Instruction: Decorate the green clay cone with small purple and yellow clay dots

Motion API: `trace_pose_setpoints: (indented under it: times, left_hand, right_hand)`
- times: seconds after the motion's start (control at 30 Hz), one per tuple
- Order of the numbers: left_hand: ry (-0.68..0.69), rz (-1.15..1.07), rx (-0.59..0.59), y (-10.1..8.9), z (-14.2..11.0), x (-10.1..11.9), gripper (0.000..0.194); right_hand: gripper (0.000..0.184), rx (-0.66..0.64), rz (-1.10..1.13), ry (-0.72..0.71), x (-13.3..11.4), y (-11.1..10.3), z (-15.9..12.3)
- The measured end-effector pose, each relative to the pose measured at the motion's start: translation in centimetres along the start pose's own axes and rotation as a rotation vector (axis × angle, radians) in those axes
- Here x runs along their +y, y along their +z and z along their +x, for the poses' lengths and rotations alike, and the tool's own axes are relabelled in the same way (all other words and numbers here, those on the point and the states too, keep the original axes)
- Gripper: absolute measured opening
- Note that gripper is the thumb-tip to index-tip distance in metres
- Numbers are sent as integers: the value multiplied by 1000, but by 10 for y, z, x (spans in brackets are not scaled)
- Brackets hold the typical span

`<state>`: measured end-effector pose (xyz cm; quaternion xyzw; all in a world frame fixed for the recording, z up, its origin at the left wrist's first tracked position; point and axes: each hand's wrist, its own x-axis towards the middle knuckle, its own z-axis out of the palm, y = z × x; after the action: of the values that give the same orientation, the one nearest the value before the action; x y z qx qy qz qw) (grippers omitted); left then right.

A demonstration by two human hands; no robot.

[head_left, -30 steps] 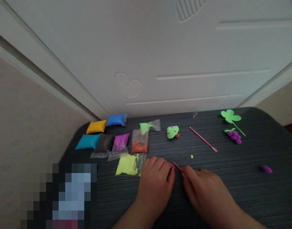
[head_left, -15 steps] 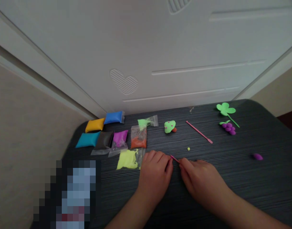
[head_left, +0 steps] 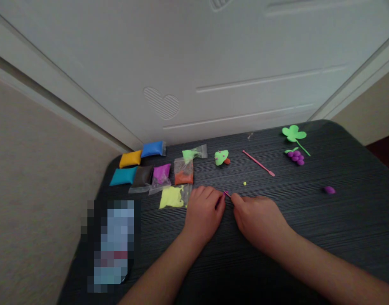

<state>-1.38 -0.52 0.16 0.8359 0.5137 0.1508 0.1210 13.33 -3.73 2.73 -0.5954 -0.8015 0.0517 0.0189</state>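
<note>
the thin pink tool point(head_left: 229, 195), pinched in the right hand point(head_left: 261, 218), has its tip at a small purple bit point(head_left: 226, 192) beside the curled left hand point(head_left: 203, 212), whose hold i cannot tell, with a yellow ball point(head_left: 244, 183) on the bench point(head_left: 340, 231) at two o'clock from it.

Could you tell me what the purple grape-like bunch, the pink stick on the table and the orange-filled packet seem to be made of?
The purple bunch: probably soft modelling clay, matte, in rounded lumps pressed together. The pink stick: likely hard plastic, smooth, evenly coloured and straight. The packet: clear, shiny plastic film, wrinkled and see-through.
</note>
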Motion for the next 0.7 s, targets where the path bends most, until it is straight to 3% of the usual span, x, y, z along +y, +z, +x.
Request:
trace_pose_setpoints:
  times: [0.23, 0.5, 0.7]
  left_hand:
    - [32, 67, 79, -3, -1, 0, 20]
    - [30, 111, 153, -6, 1, -3, 23]
    - [43, 81, 198, -5, 4, 6, 21]
  right_hand:
    - [19, 33, 17, 16, 23, -1, -8]
    - [29, 56, 2, 188, 70, -12, -4]
    - [29, 64, 0, 216, 78, -8, -4]
